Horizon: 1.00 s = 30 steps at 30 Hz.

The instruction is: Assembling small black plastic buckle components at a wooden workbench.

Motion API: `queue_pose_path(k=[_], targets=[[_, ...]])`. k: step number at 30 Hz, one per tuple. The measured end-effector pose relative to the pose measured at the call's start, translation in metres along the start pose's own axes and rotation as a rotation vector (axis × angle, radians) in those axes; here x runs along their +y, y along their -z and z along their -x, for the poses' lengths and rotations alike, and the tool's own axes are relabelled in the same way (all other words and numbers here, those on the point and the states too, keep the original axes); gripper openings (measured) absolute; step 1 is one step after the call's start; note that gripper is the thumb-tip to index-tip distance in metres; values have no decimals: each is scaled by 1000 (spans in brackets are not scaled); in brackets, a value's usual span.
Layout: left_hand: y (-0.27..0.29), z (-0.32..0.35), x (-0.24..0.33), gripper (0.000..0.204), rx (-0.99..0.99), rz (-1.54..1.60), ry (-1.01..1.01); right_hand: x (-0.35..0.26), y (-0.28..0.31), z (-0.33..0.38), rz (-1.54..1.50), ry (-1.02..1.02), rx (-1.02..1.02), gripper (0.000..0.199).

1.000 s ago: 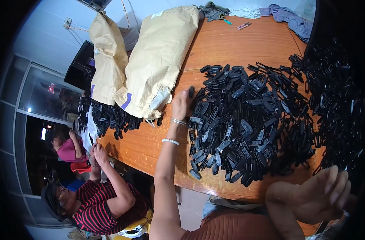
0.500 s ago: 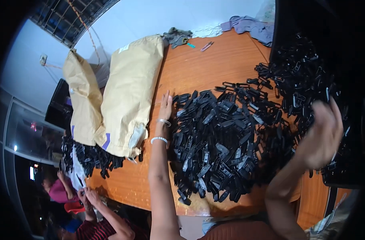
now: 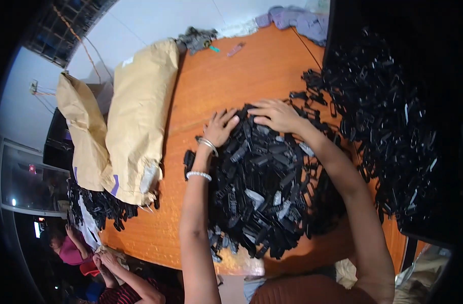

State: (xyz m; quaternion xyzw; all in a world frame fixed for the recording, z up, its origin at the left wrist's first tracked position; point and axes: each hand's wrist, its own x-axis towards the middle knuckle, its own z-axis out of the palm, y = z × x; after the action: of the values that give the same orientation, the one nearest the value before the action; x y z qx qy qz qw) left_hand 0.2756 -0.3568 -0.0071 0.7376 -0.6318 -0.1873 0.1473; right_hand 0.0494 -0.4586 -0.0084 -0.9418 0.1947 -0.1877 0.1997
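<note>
Your left hand (image 3: 220, 126) lies flat, fingers spread, on the far left edge of the pile (image 3: 264, 187) of small black plastic parts; it grips nothing. Two bracelets (image 3: 203, 159) sit on that wrist. Your right hand (image 3: 276, 114) rests palm down on the far top of the same pile, just beside the left, fingers loosely curved over the parts. Whether it pinches one underneath you cannot tell from this view.

The pile sits on the orange worktop (image 3: 226, 81), toward its near edge, between your two forearms. A second, larger heap (image 3: 388, 116) of the same black parts spreads along the worktop's right edge, nearly touching the first pile at the far side.

Along the left edge two tan paper sacks (image 3: 137, 116) lie side by side, running from the far edge toward the near one. More black parts (image 3: 102, 205) spill out by their near ends. At the far edge lie a dark rag (image 3: 197, 38) and a bluish cloth (image 3: 292, 20).

At the near left corner another person's hands (image 3: 102, 259) are at work, well apart from yours.
</note>
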Motion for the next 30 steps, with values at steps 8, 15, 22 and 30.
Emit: queue_pose_path(k=[8, 15, 22, 30], targets=[[-20, 3, 35, 54, -19, -28, -84, 2, 2, 35, 78, -95, -30, 39], [-30, 17, 56, 51, -29, -135, -183, -8, 3, 65, 148, -127, 3, 41], [-4, 17, 75, 49, -266, 309, -159, 31, 64, 74, -94, -157, 113, 37], [-60, -98, 136, 56, -12, 364, -331, 116, 96, 74, 604, -149, 176, 35]])
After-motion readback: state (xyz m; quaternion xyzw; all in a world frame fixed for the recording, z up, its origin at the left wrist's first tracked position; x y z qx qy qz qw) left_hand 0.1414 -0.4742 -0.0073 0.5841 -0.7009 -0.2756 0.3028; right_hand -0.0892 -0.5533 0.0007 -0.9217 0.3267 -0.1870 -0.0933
